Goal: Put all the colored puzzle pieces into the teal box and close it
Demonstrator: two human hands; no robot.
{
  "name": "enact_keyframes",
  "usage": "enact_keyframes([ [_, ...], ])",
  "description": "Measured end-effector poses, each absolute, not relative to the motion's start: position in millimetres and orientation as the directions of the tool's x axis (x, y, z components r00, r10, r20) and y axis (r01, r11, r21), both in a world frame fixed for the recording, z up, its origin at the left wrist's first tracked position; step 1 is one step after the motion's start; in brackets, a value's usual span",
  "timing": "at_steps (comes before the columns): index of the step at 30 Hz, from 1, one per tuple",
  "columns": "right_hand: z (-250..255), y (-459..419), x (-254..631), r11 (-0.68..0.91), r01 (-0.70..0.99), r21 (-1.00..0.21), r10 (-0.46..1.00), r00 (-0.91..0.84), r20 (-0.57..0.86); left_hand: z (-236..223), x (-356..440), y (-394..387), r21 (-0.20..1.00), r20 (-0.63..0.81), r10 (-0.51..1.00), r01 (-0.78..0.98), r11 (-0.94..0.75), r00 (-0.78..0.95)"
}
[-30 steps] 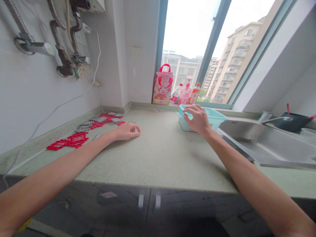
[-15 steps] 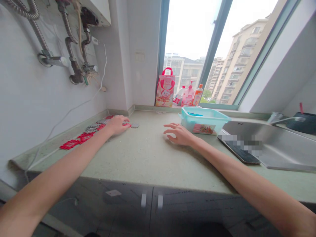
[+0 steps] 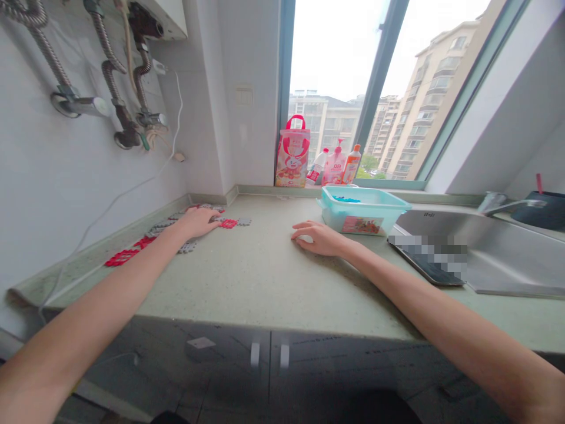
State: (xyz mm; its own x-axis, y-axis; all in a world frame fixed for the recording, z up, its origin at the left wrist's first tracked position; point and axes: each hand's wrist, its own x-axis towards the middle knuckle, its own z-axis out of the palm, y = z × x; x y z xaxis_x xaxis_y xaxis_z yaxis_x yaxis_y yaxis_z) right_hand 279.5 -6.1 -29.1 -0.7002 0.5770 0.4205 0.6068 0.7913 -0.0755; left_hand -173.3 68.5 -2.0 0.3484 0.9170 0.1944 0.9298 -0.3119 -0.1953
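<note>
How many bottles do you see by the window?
3: the white bottle beside the bag, the pink bottle in the middle, the orange bottle rightmost. More may be hidden behind.

Smooth, shiny metal is seen in the sink (image 3: 516, 253) at right, and thin, see-through plastic in the tub (image 3: 366, 206) beside it.

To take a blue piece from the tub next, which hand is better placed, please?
Right, I think. The right hand looks empty and is near the open tub with the blue pieces inside. The left hand is farther away, at the red and gray pieces on the counter.
</note>
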Motion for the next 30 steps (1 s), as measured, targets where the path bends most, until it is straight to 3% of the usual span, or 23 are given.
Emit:
enact_keyframes([
  [10,-29,-6,279,0.799,0.591,-0.11,0.579,-0.705,0.41,7,-127,39,-0.268,0.246,0.865,0.889,-0.373,0.437],
  [17,-28,-7,279,0.785,0.608,-0.12,0.599,-0.694,0.399,18,-118,27,-0.403,0.212,0.915,0.883,-0.239,0.344],
  [21,-26,-8,278,0.796,0.598,-0.098,0.58,-0.706,0.407,15,-100,11,-0.423,0.25,0.909,0.882,-0.207,0.334],
  [26,-25,-9,277,0.809,0.576,-0.119,0.566,-0.708,0.422,8,-62,-23,-0.34,0.3,0.807,0.847,-0.408,0.509],
  [30,-25,-8,277,0.811,0.576,-0.108,0.561,-0.711,0.423,2,-34,-48,-0.352,0.227,0.621,0.657,-0.666,0.751],
])
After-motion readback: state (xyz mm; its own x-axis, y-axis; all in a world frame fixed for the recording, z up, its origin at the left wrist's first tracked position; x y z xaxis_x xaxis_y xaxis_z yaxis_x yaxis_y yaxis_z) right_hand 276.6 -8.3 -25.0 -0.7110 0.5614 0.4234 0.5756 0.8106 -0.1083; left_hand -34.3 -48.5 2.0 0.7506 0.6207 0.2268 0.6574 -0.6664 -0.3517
